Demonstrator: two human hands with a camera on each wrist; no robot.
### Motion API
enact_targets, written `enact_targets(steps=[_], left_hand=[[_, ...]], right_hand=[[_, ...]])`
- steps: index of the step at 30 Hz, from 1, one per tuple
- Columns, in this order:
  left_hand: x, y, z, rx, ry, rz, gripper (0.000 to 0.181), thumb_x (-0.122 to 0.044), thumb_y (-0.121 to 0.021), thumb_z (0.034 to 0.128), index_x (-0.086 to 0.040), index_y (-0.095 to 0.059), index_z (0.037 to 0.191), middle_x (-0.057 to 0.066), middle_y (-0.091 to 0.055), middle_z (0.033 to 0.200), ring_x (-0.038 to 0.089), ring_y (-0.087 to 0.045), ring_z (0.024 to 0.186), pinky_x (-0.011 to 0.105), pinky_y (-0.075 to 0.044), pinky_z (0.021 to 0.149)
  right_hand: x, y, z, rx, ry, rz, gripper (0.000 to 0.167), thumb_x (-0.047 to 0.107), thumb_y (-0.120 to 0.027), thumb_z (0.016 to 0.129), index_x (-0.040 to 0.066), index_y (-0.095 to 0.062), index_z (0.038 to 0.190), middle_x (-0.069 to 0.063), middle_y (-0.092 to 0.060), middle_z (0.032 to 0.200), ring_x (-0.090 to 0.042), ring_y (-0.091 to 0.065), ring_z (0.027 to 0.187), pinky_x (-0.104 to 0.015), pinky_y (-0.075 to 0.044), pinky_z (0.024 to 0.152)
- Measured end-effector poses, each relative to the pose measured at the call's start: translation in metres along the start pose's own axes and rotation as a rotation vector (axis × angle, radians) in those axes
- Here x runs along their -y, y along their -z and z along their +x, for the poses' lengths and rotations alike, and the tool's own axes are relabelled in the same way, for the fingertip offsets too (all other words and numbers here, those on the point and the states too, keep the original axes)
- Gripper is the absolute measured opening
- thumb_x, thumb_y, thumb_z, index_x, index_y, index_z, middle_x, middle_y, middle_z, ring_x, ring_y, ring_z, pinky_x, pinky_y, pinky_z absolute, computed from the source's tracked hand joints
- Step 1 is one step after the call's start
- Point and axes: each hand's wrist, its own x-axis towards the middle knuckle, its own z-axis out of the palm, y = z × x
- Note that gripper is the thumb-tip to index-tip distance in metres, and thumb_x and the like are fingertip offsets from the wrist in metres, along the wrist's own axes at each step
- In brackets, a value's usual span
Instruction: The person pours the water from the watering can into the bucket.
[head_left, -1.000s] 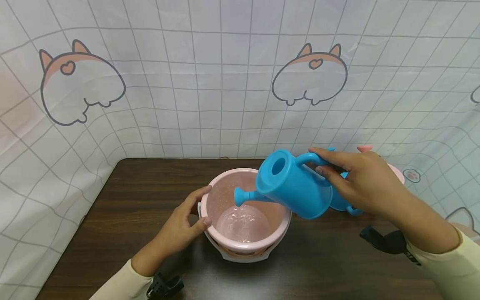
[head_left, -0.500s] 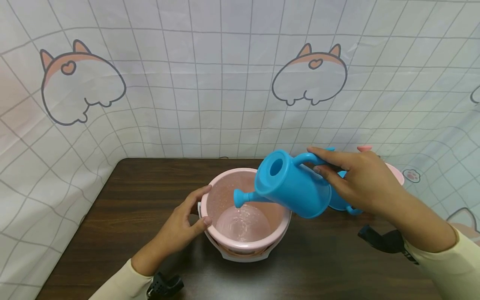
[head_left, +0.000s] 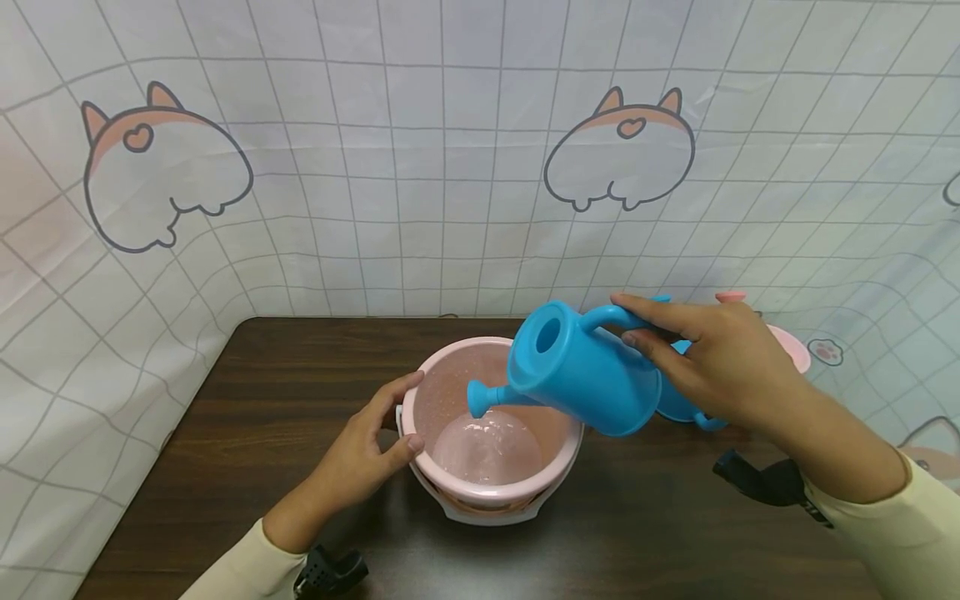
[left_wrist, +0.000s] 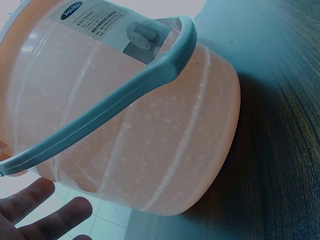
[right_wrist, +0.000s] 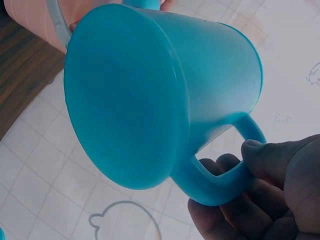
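My right hand (head_left: 723,354) grips the handle of a blue watering can (head_left: 588,371). The can is tilted, its spout (head_left: 491,396) angled over a pink bucket (head_left: 491,493). Shallow water (head_left: 487,450) with ripples lies on the bucket's bottom. At the bucket's left side, my left hand (head_left: 363,437) rests on the rim, thumb and fingers spread. In the left wrist view the bucket's pale handle (left_wrist: 120,102) hangs down its wall, fingertips near it. The can's round base (right_wrist: 125,100) faces the camera in the right wrist view.
A second blue watering can (head_left: 675,404) stands behind my right hand, partly hidden. Something pink (head_left: 791,348) shows behind that hand too. The dark wooden table (head_left: 262,400) ends at a white gridded curtain (head_left: 390,167).
The watering can and my right hand have shifted very slightly left. Ripples on the water have changed shape. My left hand stays in place on the bucket.
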Motion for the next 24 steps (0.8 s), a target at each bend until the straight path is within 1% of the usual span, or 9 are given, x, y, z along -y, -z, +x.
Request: enact_targets(steps=[5,7,8,9,10,12,18,21,24], left_hand=[[0.0001,0.0000,0.0001,0.002,-0.004,-0.004,0.069,-0.047,-0.065,0.0977,-0.023,-0.039,0.157,0.005,-0.062,0.129,0.020,-0.066,0.099,0.050,-0.050,0.089],[0.0002,0.0000,0.0001,0.002,-0.003,-0.003,0.069,-0.047,-0.065,0.0977,-0.023,-0.039,0.157,0.005,-0.062,0.129,0.020,-0.066,0.099,0.051,-0.050,0.089],[0.0003,0.0000,0.0001,0.002,-0.004,-0.001,0.068,-0.047,-0.065,0.0977,-0.023,-0.039,0.157,0.004,-0.062,0.129,0.019,-0.066,0.099,0.051,-0.050,0.089],[0.0003,0.0001,0.0001,0.002,-0.004,0.000,0.068,-0.047,-0.065,0.0977,-0.023,-0.039,0.157,0.004,-0.062,0.129,0.019,-0.066,0.099,0.050,-0.050,0.089],[0.0005,0.0001,0.0001,0.001,-0.005,0.002,0.068,-0.047,-0.065,0.0977,-0.023,-0.039,0.157,0.004,-0.062,0.129,0.018,-0.066,0.099,0.050,-0.050,0.089],[0.0006,0.0001,0.0001,-0.001,-0.005,0.005,0.068,-0.048,-0.065,0.0977,-0.023,-0.040,0.156,0.004,-0.062,0.128,0.018,-0.066,0.099,0.047,-0.050,0.089],[0.0008,0.0001,0.0001,0.001,-0.008,0.005,0.069,-0.050,-0.064,0.0981,-0.023,-0.039,0.157,0.004,-0.063,0.128,0.017,-0.066,0.099,0.046,-0.050,0.089],[0.0013,0.0000,0.0001,0.000,-0.008,0.006,0.069,-0.051,-0.063,0.0982,-0.023,-0.039,0.157,0.004,-0.063,0.127,0.017,-0.066,0.098,0.046,-0.050,0.089],[0.0018,-0.0001,0.0001,0.001,-0.007,0.003,0.069,-0.050,-0.064,0.0981,-0.024,-0.039,0.157,0.004,-0.063,0.127,0.017,-0.066,0.098,0.046,-0.050,0.089]], right_hand=[[0.0003,-0.0004,-0.0004,0.000,-0.001,0.015,0.051,0.003,-0.083,0.083,0.009,-0.071,0.132,-0.010,-0.077,0.102,0.001,-0.034,0.044,-0.080,-0.032,0.092],[0.0003,-0.0006,0.0000,-0.001,0.010,0.010,0.052,0.003,-0.084,0.083,0.009,-0.070,0.132,-0.009,-0.077,0.104,0.001,-0.033,0.044,-0.068,-0.046,0.086],[0.0002,-0.0007,0.0000,-0.003,0.019,0.007,0.052,0.003,-0.084,0.082,0.009,-0.070,0.132,-0.009,-0.077,0.104,0.001,-0.033,0.045,-0.058,-0.051,0.078],[0.0001,-0.0008,0.0002,-0.004,0.025,0.003,0.052,0.003,-0.084,0.082,0.009,-0.070,0.132,-0.009,-0.077,0.104,0.001,-0.033,0.045,-0.048,-0.052,0.069],[0.0001,-0.0008,0.0004,-0.006,0.034,-0.001,0.053,0.003,-0.084,0.082,0.009,-0.070,0.133,-0.009,-0.077,0.104,0.001,-0.033,0.046,-0.039,-0.049,0.059],[0.0000,-0.0010,0.0010,-0.009,0.049,-0.006,0.054,0.003,-0.084,0.081,0.009,-0.070,0.133,-0.008,-0.077,0.105,0.000,-0.033,0.047,-0.028,-0.032,0.046],[-0.0005,-0.0015,0.0004,-0.015,0.058,0.003,0.054,0.002,-0.085,0.081,0.008,-0.070,0.133,-0.009,-0.077,0.105,0.000,-0.036,0.048,-0.026,-0.032,0.044],[-0.0011,-0.0016,-0.0001,-0.023,0.067,0.007,0.054,0.000,-0.085,0.080,0.007,-0.070,0.132,-0.009,-0.077,0.106,-0.003,-0.050,0.053,-0.027,-0.038,0.046],[-0.0018,-0.0015,-0.0005,-0.025,0.078,0.008,0.055,0.000,-0.085,0.080,0.006,-0.069,0.132,-0.010,-0.076,0.107,-0.011,-0.064,0.064,-0.029,-0.046,0.051]])
